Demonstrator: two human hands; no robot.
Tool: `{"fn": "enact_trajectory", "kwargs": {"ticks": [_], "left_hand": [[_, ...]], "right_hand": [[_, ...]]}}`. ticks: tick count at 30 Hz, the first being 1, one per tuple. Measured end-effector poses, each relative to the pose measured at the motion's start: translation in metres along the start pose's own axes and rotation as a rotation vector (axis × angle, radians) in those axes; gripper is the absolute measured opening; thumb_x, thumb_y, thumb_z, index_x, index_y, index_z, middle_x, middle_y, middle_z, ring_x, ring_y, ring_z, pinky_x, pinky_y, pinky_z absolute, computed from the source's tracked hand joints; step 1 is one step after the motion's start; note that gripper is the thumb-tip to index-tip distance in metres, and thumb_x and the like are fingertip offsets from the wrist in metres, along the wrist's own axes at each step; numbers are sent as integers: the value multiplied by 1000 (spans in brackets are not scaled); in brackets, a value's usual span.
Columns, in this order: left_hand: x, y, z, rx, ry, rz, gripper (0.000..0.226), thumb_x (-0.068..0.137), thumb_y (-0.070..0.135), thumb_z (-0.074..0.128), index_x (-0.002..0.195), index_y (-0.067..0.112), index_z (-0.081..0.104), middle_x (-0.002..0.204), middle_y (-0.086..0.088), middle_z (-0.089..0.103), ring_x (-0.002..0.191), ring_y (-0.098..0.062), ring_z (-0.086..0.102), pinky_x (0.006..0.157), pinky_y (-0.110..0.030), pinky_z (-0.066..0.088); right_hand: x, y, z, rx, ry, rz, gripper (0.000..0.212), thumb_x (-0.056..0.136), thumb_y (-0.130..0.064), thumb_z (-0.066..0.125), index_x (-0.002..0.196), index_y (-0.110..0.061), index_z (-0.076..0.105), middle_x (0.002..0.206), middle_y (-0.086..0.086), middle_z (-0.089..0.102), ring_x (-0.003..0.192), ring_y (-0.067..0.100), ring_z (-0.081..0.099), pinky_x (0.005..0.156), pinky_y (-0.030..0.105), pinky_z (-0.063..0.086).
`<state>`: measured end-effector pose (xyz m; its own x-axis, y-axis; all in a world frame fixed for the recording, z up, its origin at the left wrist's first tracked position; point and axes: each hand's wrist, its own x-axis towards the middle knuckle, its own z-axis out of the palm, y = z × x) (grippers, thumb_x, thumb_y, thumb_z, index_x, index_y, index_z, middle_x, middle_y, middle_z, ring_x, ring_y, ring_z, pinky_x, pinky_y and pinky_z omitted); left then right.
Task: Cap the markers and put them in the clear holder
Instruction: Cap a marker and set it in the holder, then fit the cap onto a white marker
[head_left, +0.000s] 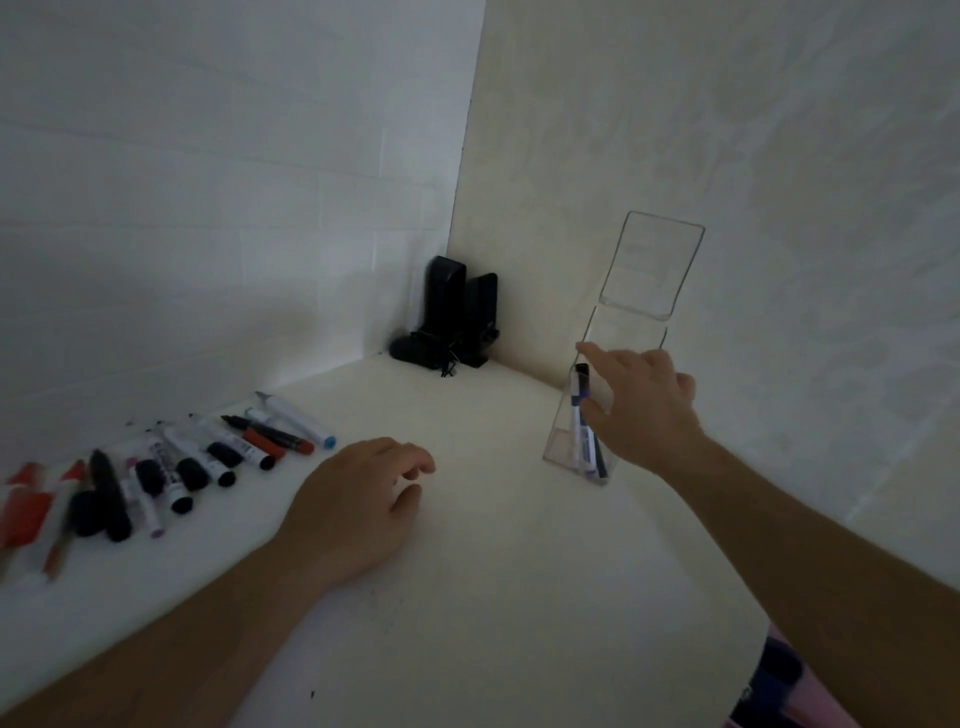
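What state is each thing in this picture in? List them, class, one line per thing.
Clear holder: upright, one marker inside.
Marker in holder: capped, standing tilted.
Loose markers: lying on the table, some uncapped.
Right hand: at the holder, fingers spread.
Left hand: resting on the table, empty.

I see a white table (493, 597) carrying scattered loose markers (171, 467), a tall clear plastic holder (631, 332), black speakers (457, 312), and my left hand (358, 499).

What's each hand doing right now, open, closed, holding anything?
Left hand: loosely curled, resting on the table, empty.
Right hand: open, fingers spread at the clear holder; grip cannot be told.
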<state>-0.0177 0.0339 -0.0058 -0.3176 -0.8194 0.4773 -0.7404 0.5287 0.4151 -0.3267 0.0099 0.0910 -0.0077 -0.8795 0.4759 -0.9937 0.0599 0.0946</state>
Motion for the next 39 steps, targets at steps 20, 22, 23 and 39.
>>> {"fn": "enact_trajectory", "kwargs": {"ticks": [20,22,23,39], "left_hand": [[8,-28,4,358,-101,-51,42,78,47,38,55,16,55,50,3,53,45,-12,50,49,-27,46],[9,-30,6,355,-93,-33,41,80,46,41,56,15,54,50,3,53,46,-13,49,50,-29,47],[10,-30,5,355,-86,-32,41,81,46,43,56,15,54,51,2,53,47,-13,50,51,-30,48],[14,-29,1,301,24,-172,35,91,50,49,66,26,47,61,7,52,56,-7,51,52,-29,48]], "right_hand": [[94,-282,85,789,-581,-653,40,104,-13,46,142,-25,57,82,-16,49,57,-7,55,60,5,39],[100,-296,95,696,-637,-718,44,105,-15,46,142,-37,55,81,-12,46,59,7,54,62,18,49],[101,-300,100,649,-650,-743,44,105,-18,46,142,-41,55,80,-11,45,62,14,54,63,26,52],[44,-200,88,613,-476,-621,14,96,-32,60,94,-37,73,99,3,57,90,21,62,82,37,52]]}}
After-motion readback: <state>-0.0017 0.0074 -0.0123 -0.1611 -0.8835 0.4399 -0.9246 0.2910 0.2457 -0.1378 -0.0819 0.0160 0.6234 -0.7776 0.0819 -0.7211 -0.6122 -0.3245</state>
